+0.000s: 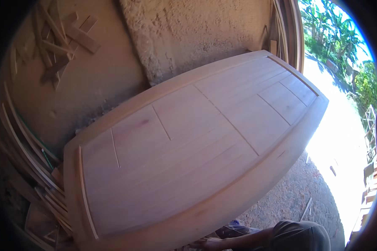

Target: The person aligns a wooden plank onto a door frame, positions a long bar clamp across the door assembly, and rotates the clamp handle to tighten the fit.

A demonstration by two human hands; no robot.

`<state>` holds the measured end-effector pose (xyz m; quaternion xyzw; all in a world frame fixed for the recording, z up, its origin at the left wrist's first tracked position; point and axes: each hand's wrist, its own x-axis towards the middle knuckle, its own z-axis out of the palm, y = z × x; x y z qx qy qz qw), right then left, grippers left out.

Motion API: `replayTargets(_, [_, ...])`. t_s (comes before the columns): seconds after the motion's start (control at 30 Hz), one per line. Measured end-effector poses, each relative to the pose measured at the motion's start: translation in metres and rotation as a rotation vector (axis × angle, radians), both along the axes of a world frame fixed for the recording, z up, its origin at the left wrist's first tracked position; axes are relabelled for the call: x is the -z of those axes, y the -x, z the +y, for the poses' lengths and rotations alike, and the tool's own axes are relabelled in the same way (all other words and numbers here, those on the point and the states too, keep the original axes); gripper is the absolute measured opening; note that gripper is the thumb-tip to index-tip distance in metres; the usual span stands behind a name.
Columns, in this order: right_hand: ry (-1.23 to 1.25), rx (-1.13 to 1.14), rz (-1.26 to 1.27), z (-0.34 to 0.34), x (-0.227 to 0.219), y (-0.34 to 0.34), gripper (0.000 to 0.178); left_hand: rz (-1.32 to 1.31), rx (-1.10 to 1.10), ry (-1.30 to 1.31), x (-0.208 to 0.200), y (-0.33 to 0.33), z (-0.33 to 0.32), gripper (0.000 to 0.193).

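Before me, a large grooved wooden door [176, 167] lies broad face toward me, presumably so its whole panel is reachable; below its near edge, a bare limb [249, 240] and dark cloth [299, 236]; no fingers show clearly, their state I cannot tell; left of it, wood strips [56, 201].

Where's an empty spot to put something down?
The big wooden panel is bare between its two end mouldings. The shaded ground beside its lower-right edge has room, around a few thin sticks. It's crowded on the left, where wood strips bunch beside the panel.
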<state>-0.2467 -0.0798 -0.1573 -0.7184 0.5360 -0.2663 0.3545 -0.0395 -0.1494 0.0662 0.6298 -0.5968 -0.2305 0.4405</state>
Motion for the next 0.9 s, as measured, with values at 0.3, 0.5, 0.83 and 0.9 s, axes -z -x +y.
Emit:
replayTargets(0.3, [-0.559,1.358,-0.122,0.201,-0.117,0.223,0.044,-0.989,0.73,-0.181,0.011,0.196,-0.105,0.092])
replayTargets(0.5, [0.112,2.369,-1.124,0.259,-0.063,0.351,0.046,-1.089,0.733,-0.324,0.006,0.206,-0.114,0.103])
replayTargets(0.83, [0.316,1.89,-1.4,0.121,-0.083,0.372,0.049,-1.085,0.713,-0.242,0.012,0.195,-0.116,0.096])
replayTargets(0.9, [0.262,1.934,-1.231,0.156,-0.066,0.357,0.069,-0.979,0.767,-0.292,0.021,0.219,-0.118,0.095])
